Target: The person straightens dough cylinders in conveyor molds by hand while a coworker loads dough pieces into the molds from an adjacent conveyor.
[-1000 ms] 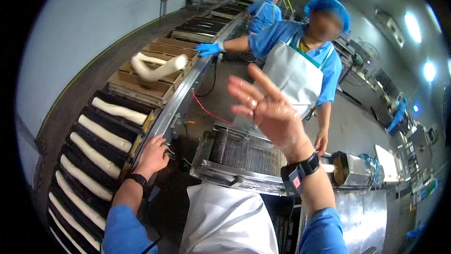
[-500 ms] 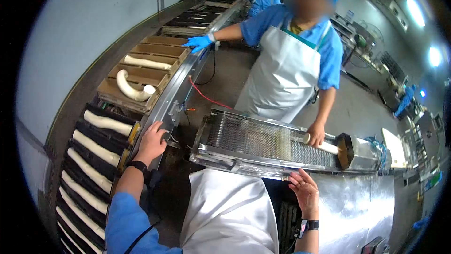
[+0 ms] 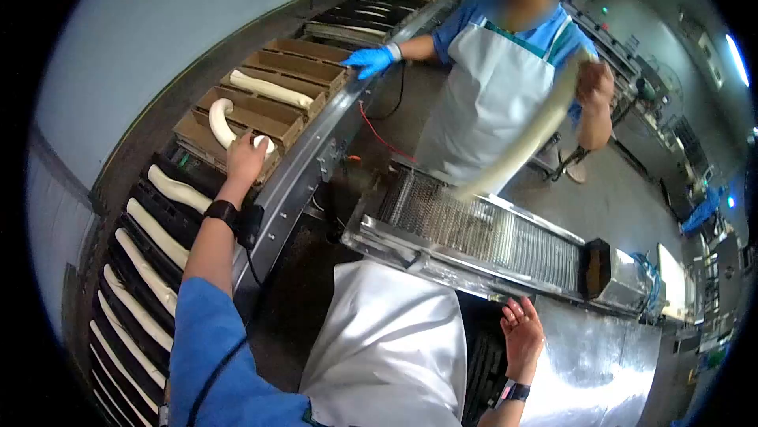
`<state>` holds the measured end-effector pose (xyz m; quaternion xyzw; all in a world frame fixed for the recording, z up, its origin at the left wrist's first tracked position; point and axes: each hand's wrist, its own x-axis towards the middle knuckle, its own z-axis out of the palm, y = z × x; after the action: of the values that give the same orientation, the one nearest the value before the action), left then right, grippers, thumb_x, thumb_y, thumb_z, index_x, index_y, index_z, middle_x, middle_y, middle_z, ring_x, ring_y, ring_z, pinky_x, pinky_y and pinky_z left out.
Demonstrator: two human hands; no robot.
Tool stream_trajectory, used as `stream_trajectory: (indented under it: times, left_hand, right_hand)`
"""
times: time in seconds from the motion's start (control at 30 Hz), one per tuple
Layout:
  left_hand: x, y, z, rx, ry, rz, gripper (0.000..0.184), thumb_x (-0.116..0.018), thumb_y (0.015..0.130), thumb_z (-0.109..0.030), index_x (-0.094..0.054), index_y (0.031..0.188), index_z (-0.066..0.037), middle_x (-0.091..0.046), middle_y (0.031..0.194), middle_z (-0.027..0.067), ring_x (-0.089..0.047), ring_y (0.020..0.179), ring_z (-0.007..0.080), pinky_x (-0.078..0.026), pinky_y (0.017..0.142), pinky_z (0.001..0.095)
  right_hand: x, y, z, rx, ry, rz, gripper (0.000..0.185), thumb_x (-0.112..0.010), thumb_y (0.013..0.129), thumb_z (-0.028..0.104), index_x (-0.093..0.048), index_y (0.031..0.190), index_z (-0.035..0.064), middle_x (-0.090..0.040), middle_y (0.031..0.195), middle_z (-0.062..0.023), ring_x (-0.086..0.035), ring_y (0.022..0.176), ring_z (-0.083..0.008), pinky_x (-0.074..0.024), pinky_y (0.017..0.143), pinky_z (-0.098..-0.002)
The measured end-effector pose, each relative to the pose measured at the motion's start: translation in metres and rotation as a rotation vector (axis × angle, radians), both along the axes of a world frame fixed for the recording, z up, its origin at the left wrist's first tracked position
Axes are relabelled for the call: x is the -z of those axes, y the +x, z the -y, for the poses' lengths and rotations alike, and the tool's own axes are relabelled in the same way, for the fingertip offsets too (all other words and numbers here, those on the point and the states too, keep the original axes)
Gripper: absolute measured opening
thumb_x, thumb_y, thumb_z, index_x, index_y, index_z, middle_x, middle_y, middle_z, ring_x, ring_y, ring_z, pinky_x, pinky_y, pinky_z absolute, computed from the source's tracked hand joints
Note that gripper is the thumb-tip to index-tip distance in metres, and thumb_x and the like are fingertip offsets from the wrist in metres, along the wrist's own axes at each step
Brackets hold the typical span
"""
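Note:
My left hand [image 3: 245, 161] is at the near end of a curved, pale dough roll [image 3: 220, 120], with its fingers closed around that end. The roll lies bent in the nearest wooden tray compartments [image 3: 189, 142]. Close to the near side of the metal mesh conveyor [image 3: 474, 229], my right hand [image 3: 523, 338] is held palm up with fingers apart and nothing in it. Across the conveyor, a co-worker's bare hand [image 3: 594, 86] lifts a long dough strip [image 3: 529, 139], blurred by motion. Their blue-gloved hand [image 3: 371, 61] rests on the far tray edge.
Dough strips [image 3: 146, 257] lie in dark troughs along the line at left. Another straight strip [image 3: 272, 89] sits in a farther tray. The line's metal rail [image 3: 296, 170] runs beside me. A steel surface [image 3: 596, 368] is at my right, below the conveyor's metal housing [image 3: 624, 277].
My left hand has moved from the rail up to the curved roll's end. The co-worker has raised a dough strip off the mesh conveyor. My right hand stays near the conveyor's edge.

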<state>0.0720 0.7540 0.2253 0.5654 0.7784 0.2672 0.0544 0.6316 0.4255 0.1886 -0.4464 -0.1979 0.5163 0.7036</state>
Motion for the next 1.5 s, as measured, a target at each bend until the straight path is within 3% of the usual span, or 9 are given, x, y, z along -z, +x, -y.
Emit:
stream_trajectory:
  times: [0.27,0.47,0.6,0.73,0.9,1.1,1.17,1.23,1.5]
  left_hand:
    - [0.027,-0.068,-0.021,-0.269,0.06,-0.074,0.066,-0.056,0.087,-0.052,-0.045,0.14,-0.014,-0.025,0.148,0.0296,-0.025,0.136,0.0473,-0.022,0.113,0.047]
    - [0.043,-0.138,-0.008,-0.116,0.496,0.259,0.071,-0.064,0.086,-0.016,-0.027,0.146,-0.002,-0.03,0.148,0.0214,-0.034,0.135,0.0344,-0.029,0.11,0.0394]
    - [0.037,-0.162,0.003,-0.326,0.352,0.293,0.072,-0.066,0.086,-0.03,-0.034,0.141,0.003,-0.064,0.112,0.0208,-0.062,0.102,0.0311,-0.046,0.09,0.039]
    - [0.02,-0.159,0.026,-0.363,0.33,0.42,0.052,-0.07,0.082,-0.036,-0.063,0.114,0.004,-0.066,0.107,0.0166,-0.063,0.098,0.0262,-0.046,0.085,0.0353]
    - [0.028,-0.19,0.052,-0.249,0.455,0.742,0.044,-0.067,0.084,-0.03,-0.057,0.115,0.0,-0.061,0.099,0.0083,-0.058,0.089,0.0195,-0.044,0.08,0.0326]
    - [0.031,-0.205,0.099,-0.599,0.751,0.392,0.062,-0.066,0.089,-0.025,-0.036,0.136,0.003,-0.046,0.132,0.0194,-0.048,0.117,0.0298,-0.038,0.098,0.0387]
    - [0.038,-0.206,0.111,-0.555,0.536,0.107,0.066,-0.061,0.091,-0.02,-0.026,0.142,0.004,-0.037,0.141,0.0222,-0.043,0.124,0.031,-0.038,0.1,0.0398]
    - [0.043,-0.207,0.118,-0.663,0.234,0.698,0.068,-0.056,0.093,-0.014,-0.018,0.148,0.0,-0.031,0.146,0.0215,-0.042,0.124,0.0313,-0.039,0.1,0.0411]
    - [0.05,-0.131,0.163,-0.344,0.033,0.796,0.073,-0.054,0.089,-0.01,-0.01,0.148,-0.003,-0.033,0.142,0.0239,-0.043,0.121,0.0326,-0.04,0.097,0.042]
  right_hand:
    - [-0.009,-0.013,-0.003,-0.005,-0.066,-0.046,0.047,-0.054,0.089,0.014,-0.044,0.132,-0.0024,-0.062,0.113,-0.0188,-0.064,0.098,-0.0277,-0.0522,0.082,-0.0372]
    - [-0.011,-0.024,-0.007,0.021,-0.089,-0.034,0.047,-0.055,0.088,0.014,-0.046,0.131,-0.0013,-0.062,0.115,-0.019,-0.063,0.1,-0.028,-0.0519,0.084,-0.0367]
    - [-0.006,-0.027,-0.015,-0.049,-0.106,0.01,0.045,-0.053,0.088,0.015,-0.047,0.13,-0.0007,-0.063,0.114,-0.0178,-0.063,0.1,-0.0269,-0.0522,0.084,-0.0362]
    - [-0.013,-0.049,-0.022,-0.063,-0.1,0.027,0.043,-0.053,0.088,0.014,-0.05,0.127,-0.0019,-0.064,0.113,-0.0176,-0.063,0.101,-0.0281,-0.0529,0.083,-0.0371]
    - [-0.013,-0.057,-0.029,-0.092,-0.097,0.007,0.043,-0.054,0.087,0.012,-0.05,0.127,-0.0023,-0.063,0.112,-0.0182,-0.063,0.102,-0.0292,-0.0531,0.083,-0.0373]
    - [-0.005,-0.045,-0.031,-0.078,-0.116,0.014,0.036,-0.056,0.087,0.013,-0.053,0.12,0.0,-0.064,0.107,-0.0148,-0.064,0.096,-0.0266,-0.0539,0.079,-0.0353]
    - [0.003,-0.031,-0.035,-0.113,-0.075,-0.031,0.037,-0.056,0.087,0.013,-0.052,0.122,0.0003,-0.064,0.107,-0.0143,-0.063,0.096,-0.0254,-0.0537,0.079,-0.0346]
    - [0.0,-0.022,-0.041,-0.135,-0.061,0.03,0.041,-0.058,0.087,0.013,-0.05,0.126,0.0001,-0.063,0.108,-0.0143,-0.062,0.098,-0.0255,-0.0525,0.083,-0.0349]
    - [-0.001,0.019,-0.053,-0.108,0.004,0.144,0.045,-0.056,0.09,0.018,-0.049,0.128,-0.0037,-0.065,0.11,-0.015,-0.065,0.098,-0.0218,-0.0528,0.084,-0.0335]
